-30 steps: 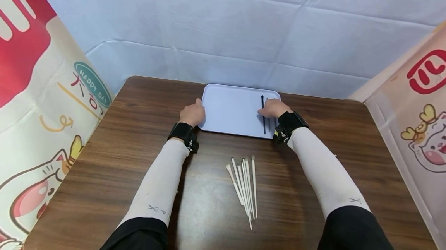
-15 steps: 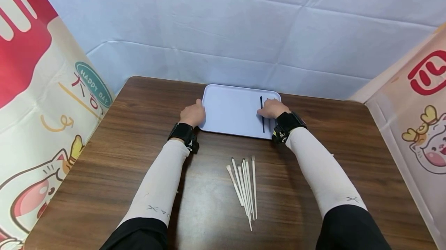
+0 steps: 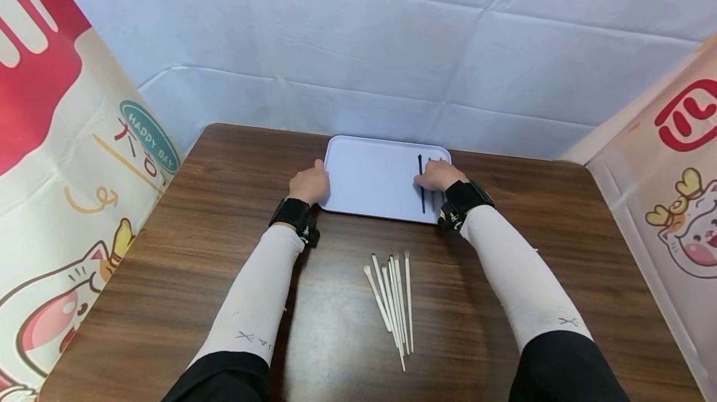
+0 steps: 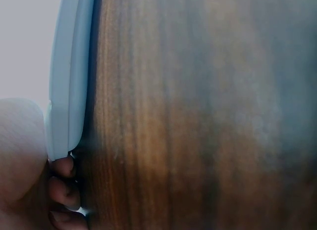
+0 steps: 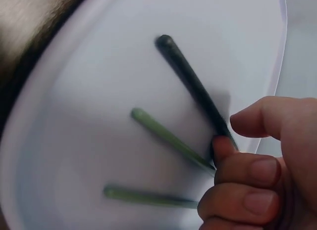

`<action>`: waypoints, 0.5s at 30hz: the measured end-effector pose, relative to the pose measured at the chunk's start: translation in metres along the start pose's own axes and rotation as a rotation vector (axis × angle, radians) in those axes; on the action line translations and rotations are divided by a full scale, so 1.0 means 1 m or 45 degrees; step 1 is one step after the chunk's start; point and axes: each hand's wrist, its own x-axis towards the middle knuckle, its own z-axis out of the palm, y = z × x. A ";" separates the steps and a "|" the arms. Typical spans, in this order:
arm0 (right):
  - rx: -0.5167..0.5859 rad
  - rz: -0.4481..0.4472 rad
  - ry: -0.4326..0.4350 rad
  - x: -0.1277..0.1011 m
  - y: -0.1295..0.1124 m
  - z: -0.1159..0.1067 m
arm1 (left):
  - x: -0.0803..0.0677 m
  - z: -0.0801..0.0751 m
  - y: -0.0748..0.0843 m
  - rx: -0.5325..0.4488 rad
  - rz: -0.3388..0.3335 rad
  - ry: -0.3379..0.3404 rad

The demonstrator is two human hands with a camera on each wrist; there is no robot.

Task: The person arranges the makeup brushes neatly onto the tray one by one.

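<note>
A pale blue tray (image 3: 370,172) lies at the far middle of the brown table. My left hand (image 3: 311,183) grips its left rim; in the left wrist view the thumb lies on top and the fingers (image 4: 62,190) curl under the tray's edge (image 4: 69,81). My right hand (image 3: 437,175) rests over the tray's right side. There its thumb and curled forefinger (image 5: 224,147) pinch a black stick (image 5: 190,84), which lies lengthwise on the tray (image 3: 421,168). Two green sticks (image 5: 166,137) lie beside it and run under the curled fingers.
Several white sticks (image 3: 393,293) lie in a loose bundle on the table (image 3: 224,159) in front of the tray. Printed fabric panels stand at the left (image 3: 67,140) and right (image 3: 672,172), with a white sheet behind.
The black stick and my right hand have shifted very slightly to the left on the tray. The left hand has stayed on the rim.
</note>
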 end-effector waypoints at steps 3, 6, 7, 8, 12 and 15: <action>0.009 0.012 0.001 -0.001 0.001 -0.001 | 0.000 0.000 0.000 -0.010 -0.002 0.005; 0.015 0.020 0.009 -0.003 0.002 -0.002 | 0.000 0.000 -0.002 -0.009 0.001 0.004; 0.018 0.019 0.013 -0.003 0.003 -0.002 | 0.000 0.000 -0.002 -0.010 0.001 0.002; 0.020 0.018 0.018 -0.004 0.003 -0.002 | 0.000 0.000 -0.002 -0.010 0.003 0.001; 0.018 -0.003 0.035 -0.006 0.003 -0.002 | 0.001 0.000 -0.003 -0.009 0.006 -0.008; 0.013 -0.018 0.052 -0.006 0.002 -0.004 | 0.001 0.000 -0.003 -0.009 0.005 -0.010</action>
